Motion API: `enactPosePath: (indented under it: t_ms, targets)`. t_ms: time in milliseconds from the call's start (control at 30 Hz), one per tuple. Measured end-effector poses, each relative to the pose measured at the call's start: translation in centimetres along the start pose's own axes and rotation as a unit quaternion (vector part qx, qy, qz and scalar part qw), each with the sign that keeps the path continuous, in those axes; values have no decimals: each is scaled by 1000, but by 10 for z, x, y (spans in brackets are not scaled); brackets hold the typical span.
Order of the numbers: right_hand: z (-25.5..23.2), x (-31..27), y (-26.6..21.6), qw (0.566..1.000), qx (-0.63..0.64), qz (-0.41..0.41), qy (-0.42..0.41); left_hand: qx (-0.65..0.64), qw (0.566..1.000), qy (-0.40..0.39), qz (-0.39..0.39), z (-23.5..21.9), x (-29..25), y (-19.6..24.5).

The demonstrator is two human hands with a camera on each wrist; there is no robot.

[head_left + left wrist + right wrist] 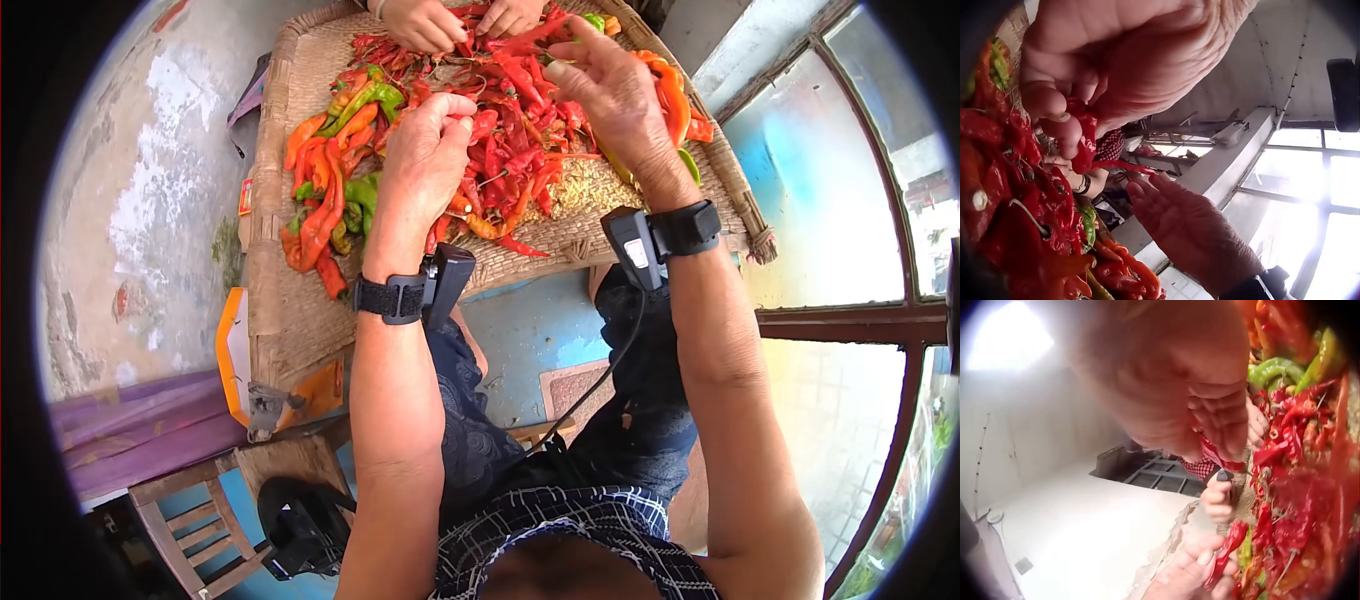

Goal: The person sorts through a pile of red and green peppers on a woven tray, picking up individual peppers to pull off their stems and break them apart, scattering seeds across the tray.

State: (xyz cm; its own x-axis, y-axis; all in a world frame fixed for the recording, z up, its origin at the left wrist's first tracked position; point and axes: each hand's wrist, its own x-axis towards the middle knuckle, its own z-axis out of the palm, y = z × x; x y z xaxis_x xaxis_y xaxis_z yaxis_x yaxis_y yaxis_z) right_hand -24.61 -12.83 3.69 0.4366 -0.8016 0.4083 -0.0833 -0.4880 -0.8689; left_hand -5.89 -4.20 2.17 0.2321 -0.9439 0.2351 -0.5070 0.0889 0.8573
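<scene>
In the head view my left hand (pixel 428 160) pinches a red chili pepper (pixel 483 125) between thumb and fingers, above a heap of red chilies (pixel 515 165). The left wrist view shows this wrinkled red pepper (pixel 1087 139) hanging from the curled fingers. My right hand (pixel 612 100) is held over the far right of the heap, its fingers extended and its thumb apart. A red chili (pixel 530 42) shows right at its fingertips. In the right wrist view a red pepper (pixel 1211 450) is partly hidden behind the fingers of this hand.
A woven tray (pixel 285 330) with a raised rim carries the peppers. Orange and green peppers (pixel 325 200) lie at its left, more orange ones (pixel 675 100) at its right. Pale seeds (pixel 590 190) are scattered near the front. Across the tray, another person's hands (pixel 425 22) work among the chilies.
</scene>
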Motion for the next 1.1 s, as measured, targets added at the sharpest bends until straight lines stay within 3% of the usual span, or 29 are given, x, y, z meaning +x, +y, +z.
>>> enactPosePath:
  t_ms: [33, 67, 100, 167, 233, 300, 333, 400, 433, 533, 600, 633, 700, 733, 767, 833, 900, 1000, 1100]
  targets:
    - [4, 1, -2, 999, -19, -29, 7, 8, 1000, 9, 13, 1, 0, -2]
    - [2, 0, 6, 973, -211, -73, -61, 16, 999, 17, 25, 1, 1, -4]
    - [10, -8, -12, 971, -186, 48, -141, 17, 999, 17, 25, 1, 1, -3]
    - [17, -17, 8, 927, -301, -40, -219, -58, 998, 23, -14, 1, 2, -2]
    - [21, -24, 16, 913, -345, -36, -215, -72, 997, 24, -25, 2, 1, 3]
    - [20, -24, 17, 927, -308, -137, -162, -85, 995, 27, -34, -1, 1, 6]
    - [17, -23, 13, 926, -309, -139, -164, -78, 996, 9, -41, -3, 0, 5]
    - [5, -15, 0, 957, -208, 21, -200, -72, 996, -7, -50, -5, -2, 4]
    - [0, -12, -6, 956, -197, 47, -210, -40, 998, -8, -42, -6, -1, 2]
    - [-5, -2, -3, 959, -197, 51, -196, 26, 1000, -12, -12, -9, -2, 3]
    - [6, 3, 0, 997, -51, 32, 43, 59, 998, -15, 9, -8, -4, 3]
    - [12, 3, 1, 997, -51, 32, 43, 46, 999, -19, 7, -7, -4, 4]
    - [24, 4, 2, 977, -175, -111, 49, 34, 999, -22, 3, -6, -3, 3]
    - [28, 4, 2, 971, -175, -160, -26, 13, 999, -37, 17, -6, -1, 1]
    - [30, 1, 1, 971, -175, -159, -27, -8, 998, -51, 31, -6, -1, 0]
    - [35, -9, -14, 971, -162, -25, -174, -8, 998, -55, 17, -6, 0, 2]
    - [33, -8, -3, 976, -126, -41, -171, -9, 998, -57, 3, -6, 0, 4]
    - [22, -8, -6, 972, -92, 29, -213, -41, 998, -41, -12, -6, -1, 4]
    - [12, -9, -3, 958, -109, 30, -262, -17, 999, 13, 29, -11, 2, -5]
